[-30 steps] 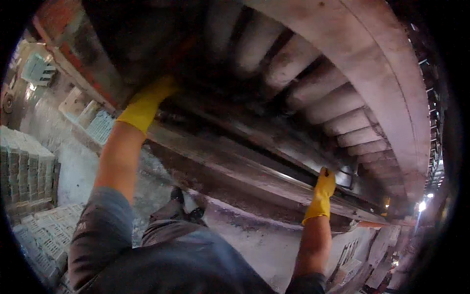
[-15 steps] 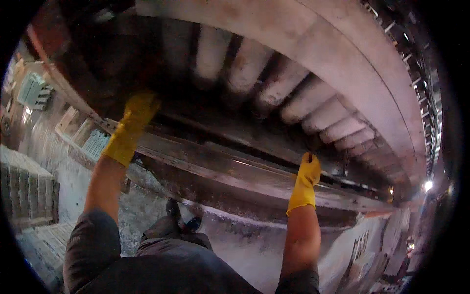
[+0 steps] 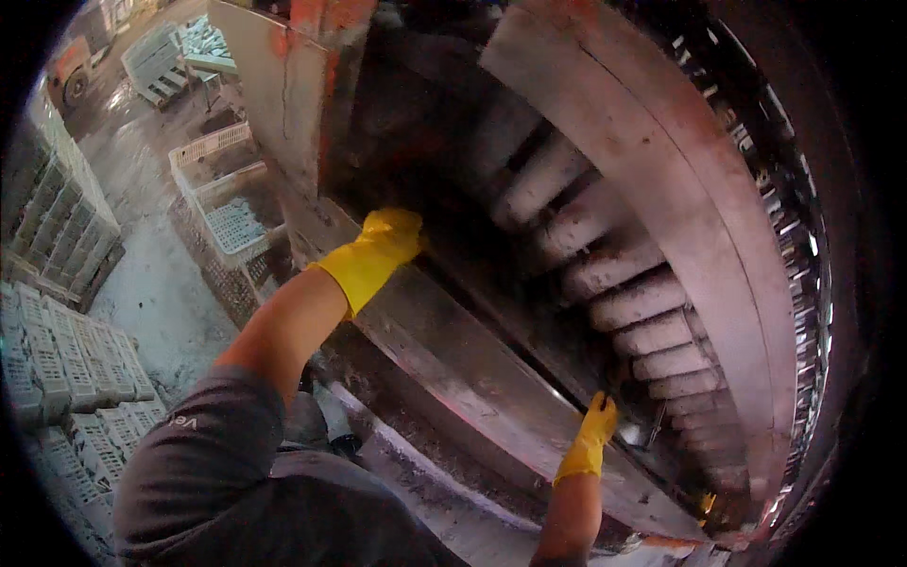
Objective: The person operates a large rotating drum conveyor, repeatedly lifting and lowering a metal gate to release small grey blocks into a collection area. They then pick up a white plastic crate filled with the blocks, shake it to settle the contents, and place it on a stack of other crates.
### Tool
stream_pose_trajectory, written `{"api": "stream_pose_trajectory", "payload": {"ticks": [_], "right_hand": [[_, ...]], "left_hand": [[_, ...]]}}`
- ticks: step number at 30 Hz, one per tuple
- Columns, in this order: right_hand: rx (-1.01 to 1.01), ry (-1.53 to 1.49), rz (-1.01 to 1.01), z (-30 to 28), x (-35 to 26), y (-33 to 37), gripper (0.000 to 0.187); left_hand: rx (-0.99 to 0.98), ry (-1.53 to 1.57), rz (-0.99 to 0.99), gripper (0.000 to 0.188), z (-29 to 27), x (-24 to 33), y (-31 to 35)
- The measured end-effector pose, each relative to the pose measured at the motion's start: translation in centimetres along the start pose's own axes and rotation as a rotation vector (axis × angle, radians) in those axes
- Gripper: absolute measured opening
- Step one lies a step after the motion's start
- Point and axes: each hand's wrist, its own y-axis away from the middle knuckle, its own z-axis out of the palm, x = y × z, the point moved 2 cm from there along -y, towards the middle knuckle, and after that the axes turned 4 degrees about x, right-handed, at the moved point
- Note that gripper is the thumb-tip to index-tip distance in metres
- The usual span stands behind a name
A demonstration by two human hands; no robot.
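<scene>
My left hand (image 3: 383,241), in a yellow rubber glove, is at the inner edge of a long metal ledge (image 3: 444,326). Its fingers curl forward into deep shadow, and what they grip is hidden. Farther right along the same edge, my right hand (image 3: 593,435) wears a matching glove; its fingers are closed, and I cannot make out what is in them. A long dark strip (image 3: 501,335) runs between the two hands. Beyond it, inside the machine, lies a row of thick, dirty pale rollers (image 3: 652,331) beneath a broad curved metal cover (image 3: 690,208).
An upright metal panel (image 3: 283,85) stands beyond my left hand. White plastic crates (image 3: 231,213) sit beside the machine, one with pale pieces inside. Stacked crates (image 3: 71,350) line the far left. A loaded pallet (image 3: 161,66) and an orange wheeled vehicle (image 3: 74,71) are farther back.
My view has swung left, so the machine slants more steeply and more crates show. In the picture, my left hand is farther right and my right hand is lower; both remain along the ledge.
</scene>
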Motion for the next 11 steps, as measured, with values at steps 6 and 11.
{"api": "stream_pose_trajectory", "payload": {"ticks": [6,11], "right_hand": [[-0.230,-0.204,0.074,-1.2,-3.2,4.9,0.054],[-0.151,-0.517,0.145,-1.4,-10.3,9.2,0.037]], "left_hand": [[-0.071,0.146,0.169,0.050,2.4,-2.8,-1.9],[-0.063,0.186,-0.070,0.064,7.8,-9.2,-15.1]]}}
